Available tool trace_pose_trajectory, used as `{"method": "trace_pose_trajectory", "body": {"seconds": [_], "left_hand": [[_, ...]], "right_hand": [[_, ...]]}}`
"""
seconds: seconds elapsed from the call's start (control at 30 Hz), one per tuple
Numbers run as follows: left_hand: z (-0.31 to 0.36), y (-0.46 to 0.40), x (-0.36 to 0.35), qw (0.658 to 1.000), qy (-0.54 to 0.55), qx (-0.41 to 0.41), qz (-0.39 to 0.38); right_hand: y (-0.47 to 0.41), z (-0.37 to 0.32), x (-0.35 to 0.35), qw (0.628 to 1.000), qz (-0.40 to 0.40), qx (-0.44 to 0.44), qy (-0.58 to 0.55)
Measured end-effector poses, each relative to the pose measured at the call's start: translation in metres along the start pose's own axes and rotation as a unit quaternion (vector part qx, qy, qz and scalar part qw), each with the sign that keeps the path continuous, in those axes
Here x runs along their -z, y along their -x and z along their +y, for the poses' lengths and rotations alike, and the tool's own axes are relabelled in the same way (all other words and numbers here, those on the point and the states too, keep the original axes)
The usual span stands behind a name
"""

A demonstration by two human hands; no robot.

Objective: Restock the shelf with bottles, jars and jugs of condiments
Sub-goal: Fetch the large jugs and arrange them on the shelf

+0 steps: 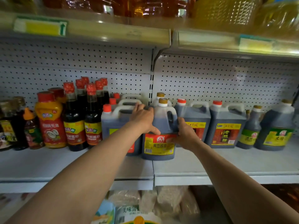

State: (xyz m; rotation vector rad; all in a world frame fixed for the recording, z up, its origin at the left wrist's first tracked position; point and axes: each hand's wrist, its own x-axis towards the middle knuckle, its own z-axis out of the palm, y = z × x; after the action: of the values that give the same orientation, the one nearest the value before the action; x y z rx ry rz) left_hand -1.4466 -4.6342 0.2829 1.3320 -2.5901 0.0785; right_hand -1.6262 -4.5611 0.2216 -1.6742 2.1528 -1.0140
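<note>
Now we grip the jug (159, 136) upright between left hand (142, 118) and right hand (184, 135), on the shelf (226, 160).

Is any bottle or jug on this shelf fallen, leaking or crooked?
Nothing stands out. The bottles and jugs stand upright on the shelf, and no spill shows. Both hands hold the gold-capped soy sauce jug.

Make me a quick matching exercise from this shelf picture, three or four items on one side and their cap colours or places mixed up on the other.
Things:
1. soy sauce jug
2. oyster sauce squeeze bottle
3. green-labelled bottle
4. left hand

Matches:
A. red cap, yellow shoulders
B. on the jug's upper left side
C. gold cap, held by both hands
D. between two dark jugs, right

Pairs: 1-C, 2-A, 3-D, 4-B
</note>
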Motion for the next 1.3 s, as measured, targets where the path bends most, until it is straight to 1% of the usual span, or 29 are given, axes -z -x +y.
{"method": "trace_pose_trajectory", "body": {"seconds": [0.13,0.23,0.33,0.4,0.5,0.6,0.77,0.87,0.97,1.03,1.17,1.3], "left_hand": [[0.003,0.006,0.0,1.0,-0.001,0.01,0.008],[0.009,0.016,-0.005,0.999,0.011,0.026,0.042],[0.013,0.037,-0.023,0.993,0.055,0.046,0.09],[0.013,0.06,-0.036,0.989,0.065,0.06,0.116],[0.007,0.099,-0.053,0.986,0.069,0.089,0.121],[-0.001,0.139,-0.067,0.982,0.091,0.118,0.118],[-0.011,0.203,-0.093,0.967,0.157,0.192,0.052],[-0.022,0.234,-0.106,0.962,0.174,0.209,0.019],[-0.037,0.255,-0.116,0.962,0.182,0.203,-0.016],[-0.05,0.264,-0.122,0.967,0.168,0.189,-0.037],[-0.077,0.281,-0.139,0.971,0.148,0.161,-0.092],[-0.109,0.294,-0.163,0.971,0.143,0.143,-0.127]], "right_hand": [[0.003,-0.001,-0.001,1.0,0.003,-0.022,0.006],[0.015,-0.006,-0.002,0.999,0.029,-0.029,0.019],[0.034,-0.004,-0.006,0.997,0.06,-0.004,0.055],[0.051,-0.004,-0.005,0.994,0.066,0.015,0.082],[0.072,0.0,-0.004,0.993,0.025,0.038,0.107],[0.093,0.0,-0.011,0.987,-0.027,0.089,0.128],[0.131,-0.005,-0.039,0.967,-0.11,0.141,0.18],[0.155,-0.006,-0.059,0.961,-0.141,0.155,0.18],[0.175,-0.008,-0.08,0.959,-0.164,0.143,0.18],[0.186,-0.012,-0.092,0.958,-0.173,0.132,0.187],[0.206,-0.023,-0.122,0.958,-0.164,0.102,0.21],[0.229,-0.028,-0.168,0.96,-0.193,0.076,0.188]]}}
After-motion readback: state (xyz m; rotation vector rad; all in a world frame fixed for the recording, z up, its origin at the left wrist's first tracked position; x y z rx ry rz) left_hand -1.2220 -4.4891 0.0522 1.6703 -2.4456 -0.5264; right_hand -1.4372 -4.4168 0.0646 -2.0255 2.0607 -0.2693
